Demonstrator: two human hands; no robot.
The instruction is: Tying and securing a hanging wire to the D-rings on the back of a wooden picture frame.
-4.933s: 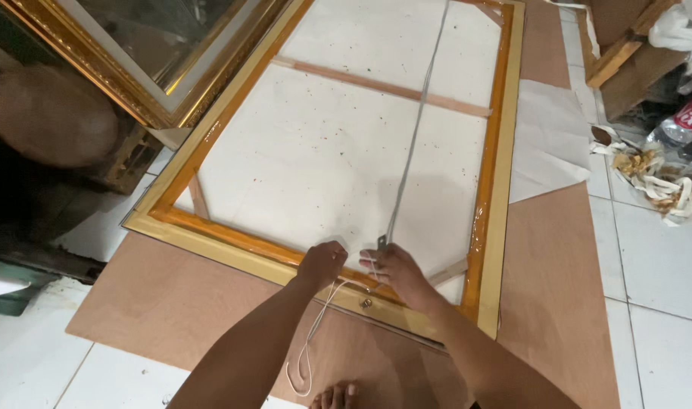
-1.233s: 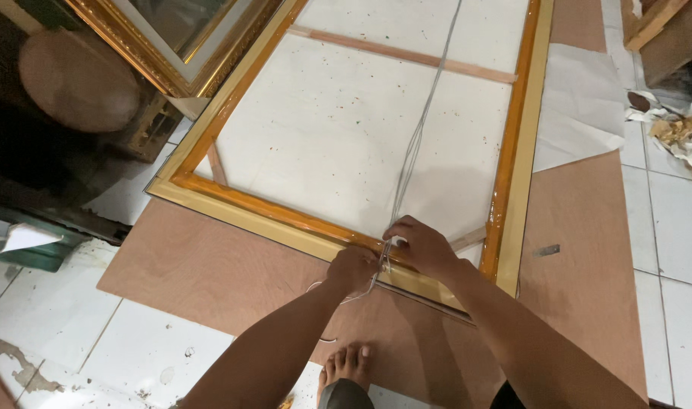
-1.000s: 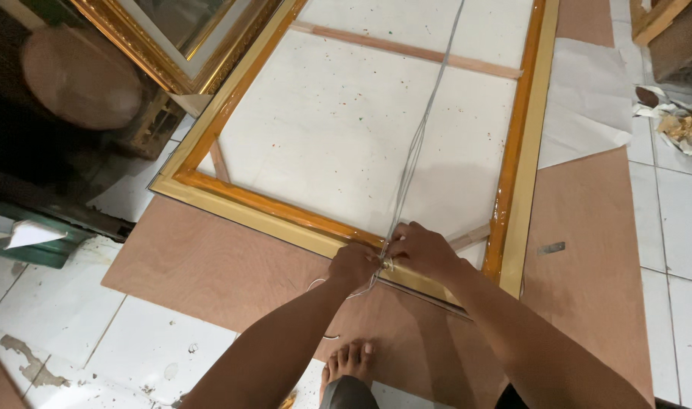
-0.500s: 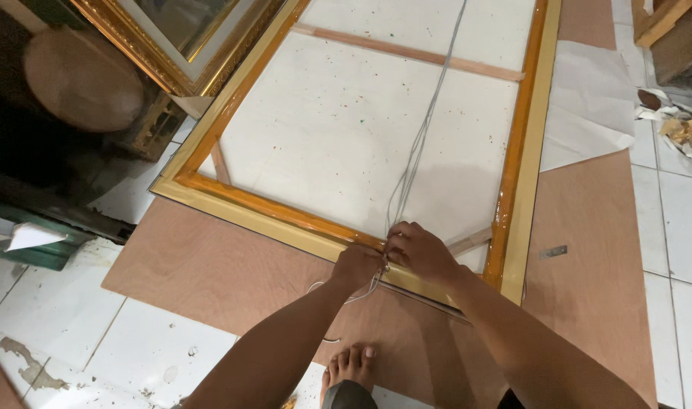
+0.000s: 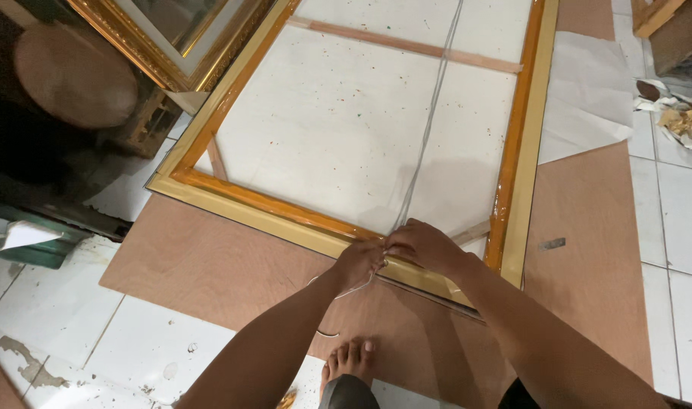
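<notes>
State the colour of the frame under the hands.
Gold outside, glossy orange inside: the frame, best in the head view.

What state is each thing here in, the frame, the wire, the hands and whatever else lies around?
Gold frame: lying face down and flat on the board.
Wire: stretched lengthwise across the frame's back.
Left hand: closed, pinching the wire at the frame's near rail.
Right hand: closed on the same spot, touching the left.
Brown board: flat on the tiled floor.
Second gold frame: propped up, tilted.
Bare foot: planted at the board's edge.
</notes>
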